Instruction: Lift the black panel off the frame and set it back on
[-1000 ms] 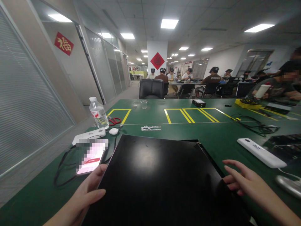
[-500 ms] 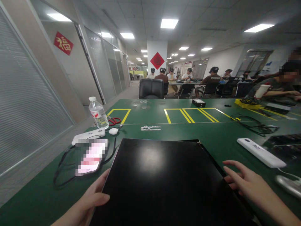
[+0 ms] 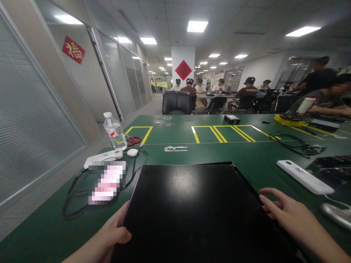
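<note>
A large flat black panel (image 3: 189, 208), glossy like a screen, lies in front of me with a ceiling light reflected in it. Beneath it, a black frame (image 3: 248, 186) shows along the far right corner and right side, so the two do not line up exactly. My left hand (image 3: 116, 228) grips the panel's left edge, thumb over the top and fingers underneath, partly hidden. At the right side of the frame, my right hand (image 3: 285, 208) has its fingers apart and slightly bent. Its fingertips are at the frame's edge; whether they press on it I cannot tell.
On the green table (image 3: 153, 155) stand a water bottle (image 3: 114, 131), red scissors (image 3: 134, 140), a phone (image 3: 108, 182) with a black cord, and a white power bank (image 3: 304, 177). Dark cables (image 3: 298, 144) lie at right. A co-worker (image 3: 329, 96) is beyond them.
The panel has shifted slightly right and its far edge towards me, showing more of the frame's far edge. My left hand moved with it. My right hand has barely moved.
</note>
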A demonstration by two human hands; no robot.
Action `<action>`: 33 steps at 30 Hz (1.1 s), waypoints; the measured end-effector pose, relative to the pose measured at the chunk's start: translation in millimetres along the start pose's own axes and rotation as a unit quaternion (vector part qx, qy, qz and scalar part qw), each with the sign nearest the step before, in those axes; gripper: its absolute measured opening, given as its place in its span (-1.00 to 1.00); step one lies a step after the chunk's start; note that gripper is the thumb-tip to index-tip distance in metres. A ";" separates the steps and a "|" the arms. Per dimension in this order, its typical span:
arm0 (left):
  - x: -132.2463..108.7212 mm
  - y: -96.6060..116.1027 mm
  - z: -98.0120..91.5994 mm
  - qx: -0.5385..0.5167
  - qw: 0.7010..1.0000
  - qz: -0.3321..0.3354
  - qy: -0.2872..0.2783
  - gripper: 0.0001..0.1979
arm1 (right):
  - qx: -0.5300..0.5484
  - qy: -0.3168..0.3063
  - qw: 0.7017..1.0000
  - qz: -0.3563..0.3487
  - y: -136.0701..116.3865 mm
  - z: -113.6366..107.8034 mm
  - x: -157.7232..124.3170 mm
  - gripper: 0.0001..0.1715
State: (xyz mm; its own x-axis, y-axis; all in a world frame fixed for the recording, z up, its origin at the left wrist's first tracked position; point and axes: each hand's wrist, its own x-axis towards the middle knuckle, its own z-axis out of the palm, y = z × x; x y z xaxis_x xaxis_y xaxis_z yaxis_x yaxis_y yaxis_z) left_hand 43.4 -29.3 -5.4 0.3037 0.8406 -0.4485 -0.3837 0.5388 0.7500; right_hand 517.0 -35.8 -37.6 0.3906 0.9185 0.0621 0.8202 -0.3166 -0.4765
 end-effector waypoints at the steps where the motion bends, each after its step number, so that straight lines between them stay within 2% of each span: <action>1: 0.0 0.1 -0.3 0.002 1.000 -0.002 0.001 0.00 | 0.015 -0.033 0.999 0.014 -2.0 -1.1 -0.8 -0.33; 4: 0.2 1.3 -1.4 -0.003 1.000 -0.016 -0.009 -0.02 | 0.034 -0.075 0.996 0.042 -7.6 -3.9 -3.2 -0.32; 9: 0.6 4.6 -2.5 -0.001 0.999 -0.027 -0.036 0.01 | 0.031 -0.076 0.996 0.041 -11.5 -5.0 -5.3 -0.33; 20: 0.5 3.6 -2.0 -0.001 0.996 0.002 -0.085 -0.03 | 0.021 -0.067 0.997 0.035 -17.0 -5.4 -5.4 -0.33; 26: 0.6 3.6 -3.6 0.005 0.997 -0.008 -0.078 -0.05 | 0.016 -0.066 0.997 0.024 -12.7 -3.7 -4.0 -0.35; 33: 1.2 4.2 -3.5 0.026 0.997 0.011 -0.079 -0.08 | 0.008 -0.064 0.998 0.021 -11.7 -1.9 -4.4 -0.39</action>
State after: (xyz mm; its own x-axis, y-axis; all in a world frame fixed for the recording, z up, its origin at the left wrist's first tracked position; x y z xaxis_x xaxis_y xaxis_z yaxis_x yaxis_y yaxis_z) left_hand 39.1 -25.8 -4.5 0.4299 0.8312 -0.3526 -0.3475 0.5128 0.7850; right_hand 506.5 -36.6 -30.6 0.3667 0.9276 -0.0707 0.7975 -0.3526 -0.4895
